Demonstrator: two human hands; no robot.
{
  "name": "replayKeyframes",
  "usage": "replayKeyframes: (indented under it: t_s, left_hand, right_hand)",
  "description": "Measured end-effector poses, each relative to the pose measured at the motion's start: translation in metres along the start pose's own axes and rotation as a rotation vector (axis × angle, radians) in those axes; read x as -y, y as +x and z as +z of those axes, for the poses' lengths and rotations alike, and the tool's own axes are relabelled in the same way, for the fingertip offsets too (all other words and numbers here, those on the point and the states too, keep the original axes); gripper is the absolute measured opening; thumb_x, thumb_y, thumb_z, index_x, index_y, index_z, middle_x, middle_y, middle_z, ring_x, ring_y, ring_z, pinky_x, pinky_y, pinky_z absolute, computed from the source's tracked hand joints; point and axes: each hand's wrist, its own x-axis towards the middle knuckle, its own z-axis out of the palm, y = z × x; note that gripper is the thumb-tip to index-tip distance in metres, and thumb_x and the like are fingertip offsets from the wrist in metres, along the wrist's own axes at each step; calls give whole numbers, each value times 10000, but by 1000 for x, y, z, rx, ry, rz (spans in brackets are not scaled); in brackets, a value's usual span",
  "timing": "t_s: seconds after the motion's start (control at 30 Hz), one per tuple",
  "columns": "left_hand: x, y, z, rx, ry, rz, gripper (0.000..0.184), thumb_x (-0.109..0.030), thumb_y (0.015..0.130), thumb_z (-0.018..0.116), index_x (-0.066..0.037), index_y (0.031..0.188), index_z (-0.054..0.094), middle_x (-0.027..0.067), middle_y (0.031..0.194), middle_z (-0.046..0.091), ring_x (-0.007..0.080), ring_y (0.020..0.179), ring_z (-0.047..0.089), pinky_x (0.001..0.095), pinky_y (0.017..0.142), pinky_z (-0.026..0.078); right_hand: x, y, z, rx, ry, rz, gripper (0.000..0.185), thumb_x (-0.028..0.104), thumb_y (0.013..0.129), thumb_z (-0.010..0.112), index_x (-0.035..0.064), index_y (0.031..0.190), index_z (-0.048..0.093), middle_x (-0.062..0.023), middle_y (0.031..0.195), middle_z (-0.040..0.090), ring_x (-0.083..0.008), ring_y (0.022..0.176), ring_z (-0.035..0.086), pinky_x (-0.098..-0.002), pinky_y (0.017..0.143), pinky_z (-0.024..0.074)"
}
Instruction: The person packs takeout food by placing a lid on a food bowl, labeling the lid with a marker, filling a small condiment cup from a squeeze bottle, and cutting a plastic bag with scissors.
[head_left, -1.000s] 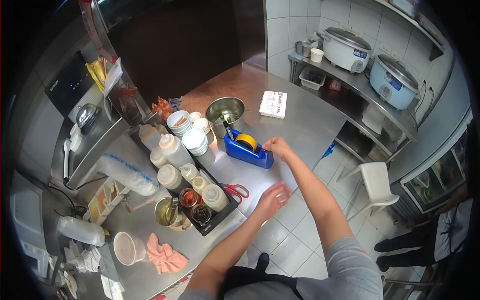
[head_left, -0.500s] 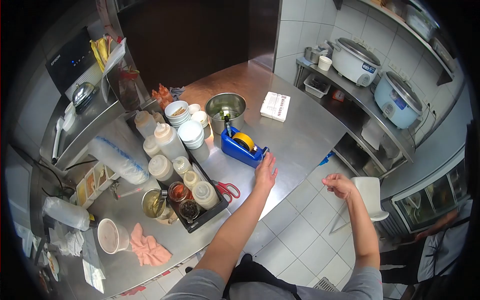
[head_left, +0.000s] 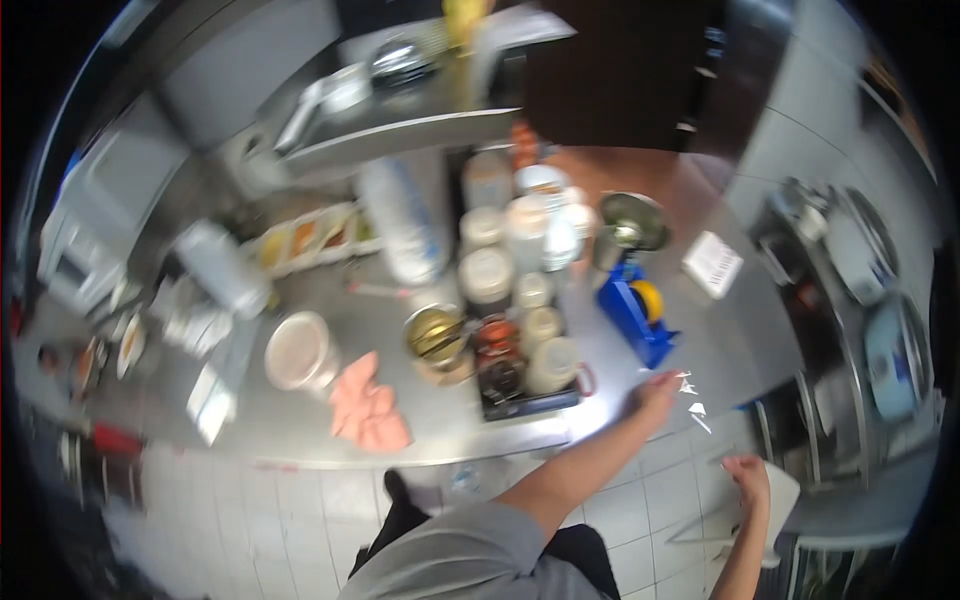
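Note:
My left hand reaches over the steel counter, just below the front end of a blue tape dispenser with a yellow-cored roll. Motion smears its fingers, so their grip cannot be made out. Shiny glints of what looks like a clear tape strip run from its fingertips down toward my right hand. Held out over the floor to the right, my right hand has its fingers pinched together, seemingly on the strip's other end. A metal pot and a white printed box stand behind the dispenser.
A black tray of squeeze bottles and jars stands left of my left arm, with red scissor handles beside it. Further left are a pink cloth and a white tub. A white chair stands by my right hand.
My view has swung left, so the counter's things appear further right, and the picture is blurred. Glints of clear strip now show between my hands. My left hand has left the dispenser's front end.

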Motion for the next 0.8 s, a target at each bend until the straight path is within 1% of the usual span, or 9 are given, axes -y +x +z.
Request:
replayKeyframes:
  t_s: [0.1, 0.2, 0.3, 0.37, 0.4, 0.47, 0.53, 0.63, 0.8]
  left_hand:
    - [-75, -85, 27, 267, 123, 62, 279, -293, 839, 679, -146, 1063, 601, -23, 1061, 619, 99, 1018, 557, 323, 859, 423]
    - [-150, -171, 1, 502, 368, 559, 283, -223, 798, 729, -120, 1028, 599, -22, 1037, 614, 108, 1001, 565, 291, 837, 430]
    - [-254, -279, -63, 217, 814, 1020, 282, -116, 750, 762, -74, 975, 597, 21, 1000, 611, 98, 909, 585, 253, 767, 465]
    - [-302, -321, -119, 62, 589, 1131, 316, -67, 721, 772, -80, 971, 580, 26, 935, 606, 109, 877, 603, 240, 722, 489]
    - [-328, -345, -148, -56, 474, 1143, 326, -27, 718, 767, -82, 969, 568, 20, 902, 606, 106, 843, 614, 215, 688, 500]
    - [-382, -377, -225, -315, 511, 1161, 286, 28, 737, 733, -61, 946, 559, 15, 851, 629, 81, 772, 616, 207, 665, 515]
    - [-435, -390, -302, -337, 522, 1206, 253, 22, 750, 731, -56, 925, 566, 27, 844, 635, 74, 761, 615, 201, 652, 510]
    - [-482, -380, -397, -372, 586, 1099, 221, 6, 764, 728, -48, 907, 568, 35, 841, 633, 80, 759, 617, 200, 639, 508]
    - [-500, -339, -465, -464, 659, 713, 199, -54, 777, 739, -38, 873, 566, 35, 783, 627, 101, 645, 616, 210, 570, 509]
  right_hand:
    - [-31, -21, 30, 121, 281, 32, 196, 222, 742, 760, 114, 680, 609, 62, 637, 538, -52, 598, 478, -221, 560, 408]
    - [0, -64, 112, 247, 597, -62, 177, 184, 765, 730, 72, 699, 610, 15, 748, 575, -78, 664, 510, -229, 574, 433]
    - [67, -96, 225, 674, 718, -271, 128, 99, 753, 697, 3, 713, 621, -25, 735, 546, -118, 693, 522, -250, 617, 442]
    - [155, -138, 293, 772, 505, -356, 145, 123, 800, 640, 5, 717, 626, -15, 683, 540, -89, 611, 471, -235, 577, 395]
    - [180, -139, 329, 876, 213, -402, 172, 165, 826, 636, 23, 729, 637, -4, 678, 553, -81, 593, 479, -233, 551, 387]
    - [204, -151, 414, 1076, 271, -282, 192, 216, 872, 622, 37, 803, 629, 33, 632, 494, -60, 563, 452, -207, 535, 385]
    - [267, -193, 464, 1144, 572, -193, 195, 229, 870, 646, 47, 816, 602, 55, 575, 418, -49, 521, 406, -215, 521, 367]
    - [300, -202, 531, 1218, 686, 52, 210, 242, 857, 675, 63, 807, 578, 67, 568, 384, -50, 490, 371, -223, 509, 351]
    - [287, -195, 606, 1111, 621, 135, 199, 231, 855, 681, 83, 800, 560, 70, 555, 369, -49, 484, 340, -238, 484, 316]
